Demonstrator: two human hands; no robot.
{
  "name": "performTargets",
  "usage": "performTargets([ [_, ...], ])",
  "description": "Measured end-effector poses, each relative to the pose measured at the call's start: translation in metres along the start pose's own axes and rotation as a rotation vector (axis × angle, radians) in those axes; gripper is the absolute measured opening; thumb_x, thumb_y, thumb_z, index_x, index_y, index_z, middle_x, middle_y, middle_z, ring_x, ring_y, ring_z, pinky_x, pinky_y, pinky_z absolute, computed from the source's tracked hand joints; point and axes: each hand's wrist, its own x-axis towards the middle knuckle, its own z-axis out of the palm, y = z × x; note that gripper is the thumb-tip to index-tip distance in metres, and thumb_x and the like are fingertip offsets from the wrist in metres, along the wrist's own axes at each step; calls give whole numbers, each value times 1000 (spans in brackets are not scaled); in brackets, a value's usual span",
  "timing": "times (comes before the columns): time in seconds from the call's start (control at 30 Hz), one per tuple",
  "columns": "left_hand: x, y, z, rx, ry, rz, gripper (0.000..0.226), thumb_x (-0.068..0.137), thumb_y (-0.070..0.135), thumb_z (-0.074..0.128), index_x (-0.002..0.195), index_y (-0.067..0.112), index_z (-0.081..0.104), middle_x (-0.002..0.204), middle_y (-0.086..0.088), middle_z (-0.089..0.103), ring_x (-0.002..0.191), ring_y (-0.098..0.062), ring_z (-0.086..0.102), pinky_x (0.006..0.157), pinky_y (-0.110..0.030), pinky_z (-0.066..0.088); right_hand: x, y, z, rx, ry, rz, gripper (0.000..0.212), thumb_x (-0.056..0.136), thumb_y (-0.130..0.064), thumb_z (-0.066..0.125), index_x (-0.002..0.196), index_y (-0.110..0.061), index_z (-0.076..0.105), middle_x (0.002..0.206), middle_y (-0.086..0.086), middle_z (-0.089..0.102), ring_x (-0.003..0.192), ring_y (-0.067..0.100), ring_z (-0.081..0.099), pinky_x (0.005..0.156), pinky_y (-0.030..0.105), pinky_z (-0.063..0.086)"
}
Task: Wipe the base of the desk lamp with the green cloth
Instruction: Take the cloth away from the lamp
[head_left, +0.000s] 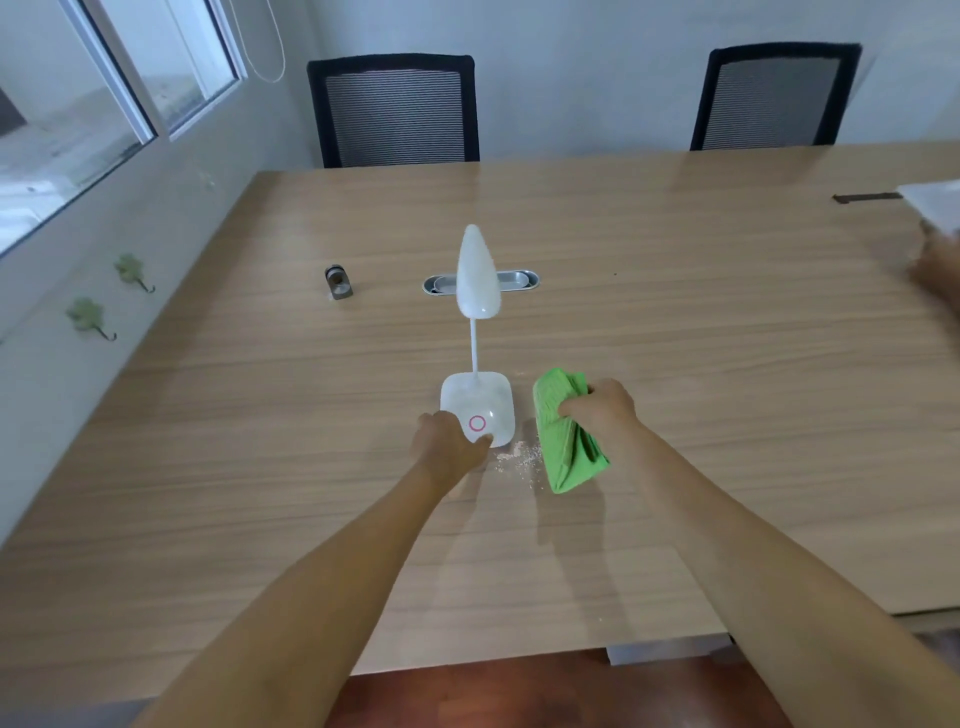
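Lamp: a white desk lamp (477, 332) is stood upright near the counter (675, 322) centre, toward the near edge; head is tilted up and away, on a thin neck.
Lamp base: the square white base (480, 402), w/ a pink ring on its near part, is seen flat on the counter.
L hand: the left hand (448, 446) is laid on the base's near-left corner; thumb is pressed along the near edge, grip closed lightly on the base.
R hand: the right hand (601, 408) is closed on the green cloth (566, 431); cloth is bunched under the fingers.
Cloth: held just right of the base, apart from it by a thin gap; its lower end looks to be touching the counter, though contact cannot be told for sure.
Crumbs: pale specks (517, 460) are scattered on the counter betw. base and cloth, at the near side.
Other: a cable slot (519, 280) is set behind the lamp head; a small metal object (338, 283) is seen toward the left edge; two chairs (395, 111) are stood at the far edge.
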Motion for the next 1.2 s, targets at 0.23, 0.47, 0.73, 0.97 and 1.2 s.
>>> performTargets([
  [0.23, -9, 4, -2, -56, -51, -32, 41, 85, 35, 56, 105, -2, 60, 109, -16, 62, 97, -30, 62, 69, -29, 43, 9, 9, 3, 343, -51, 158, 20, 61, -8, 72, 79, -3, 65, 97, 19, 70, 87, 33, 68, 86, 47, 56],
  [0.47, -26, -49, -23, -842, -322, -265, 28, 81, 36, 64, 69, 11, 59, 69, -6, 50, 66, -22, 48, 68, -29, 48, -29, -6, 26, 805, -338, 383, 38, 86, 6, 51, 124, 2, 47, 112, 20, 57, 117, 35, 55, 91, 44, 47],
  [0.73, -33, -123, -63, -1332, -436, -419, 5, 89, 16, 59, 90, 11, 61, 88, -5, 63, 76, -15, 62, 70, -27, 51, -59, -43, 107, 872, -591, 419, 31, 88, 4, 51, 117, -3, 50, 138, 20, 48, 128, 32, 48, 106, 44, 40],
  [0.97, -21, -186, -97, -1325, -202, -524, 11, 93, 8, 51, 86, 11, 59, 76, -3, 67, 55, -9, 67, 45, -17, 56, -78, -64, 175, 743, -603, 393, 41, 89, -3, 54, 129, -5, 45, 139, 19, 47, 127, 33, 48, 106, 44, 41],
  [1.2, 15, -224, -106, -987, 59, -505, 24, 88, 4, 57, 66, 14, 55, 81, -12, 60, 51, -10, 62, 48, -17, 50, -80, -64, 230, 407, -644, 355, 34, 92, -8, 52, 123, 4, 49, 95, 20, 64, 93, 31, 64, 92, 41, 50],
])
